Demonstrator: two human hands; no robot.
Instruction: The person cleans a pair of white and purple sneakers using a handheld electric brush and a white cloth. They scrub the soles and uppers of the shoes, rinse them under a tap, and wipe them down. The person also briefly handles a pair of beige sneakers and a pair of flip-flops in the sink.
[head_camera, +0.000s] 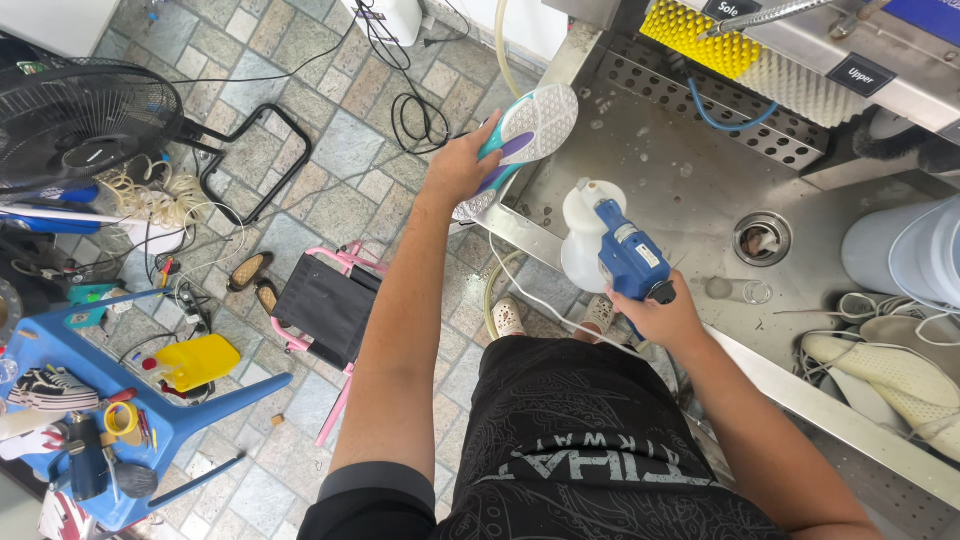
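Steel sink edge (560, 250) (beside sneaker (525, 140), sprayer (610, 245))

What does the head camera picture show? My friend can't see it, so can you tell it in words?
A person's left hand holds a white and teal sneaker sole-up at the edge of a steel sink. Their right hand grips a blue and white spray bottle beside it. A blue plastic chair and a black fan stand on the tiled floor.
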